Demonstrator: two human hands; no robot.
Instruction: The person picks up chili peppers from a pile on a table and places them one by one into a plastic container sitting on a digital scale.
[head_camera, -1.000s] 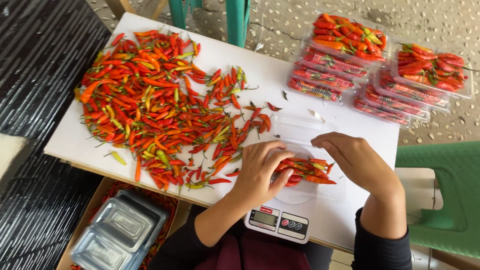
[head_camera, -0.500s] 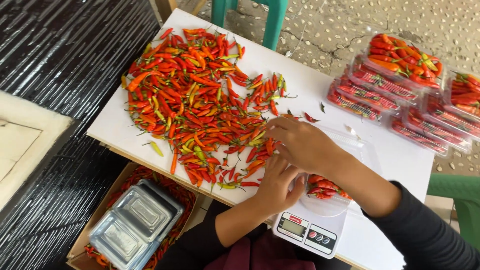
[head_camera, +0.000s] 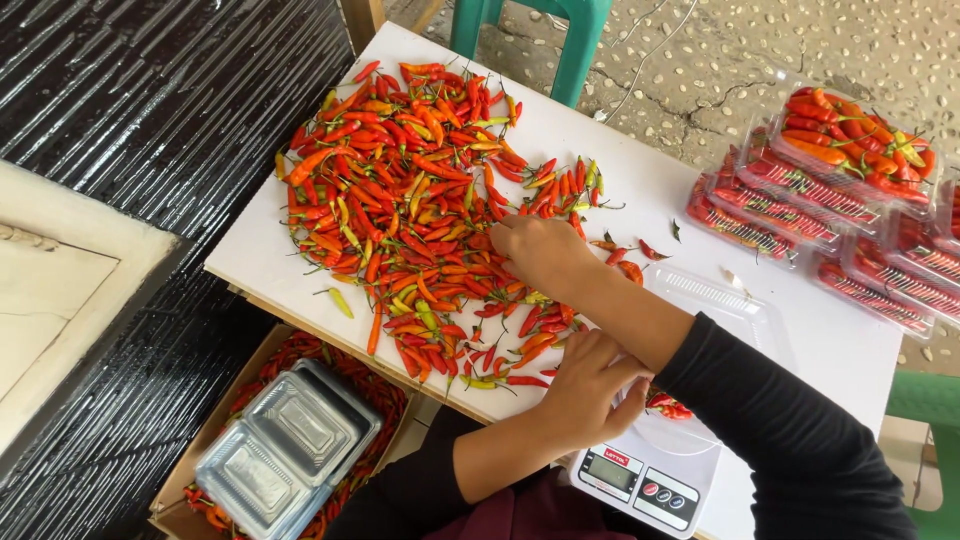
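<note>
Spread across the white table (head_camera: 600, 130), the chilli heap (head_camera: 410, 210) lies ahead and to my left, so my right hand (head_camera: 540, 250) crosses over, fingers curled into its near edge, while my left hand (head_camera: 590, 385) rests loosely closed beside the scale (head_camera: 650, 470).

The right hand (head_camera: 540, 250) is laid on the chili pile (head_camera: 420, 210) at its four o'clock edge — the left hand (head_camera: 590, 385) is rested beside the scale (head_camera: 650, 470).
</note>
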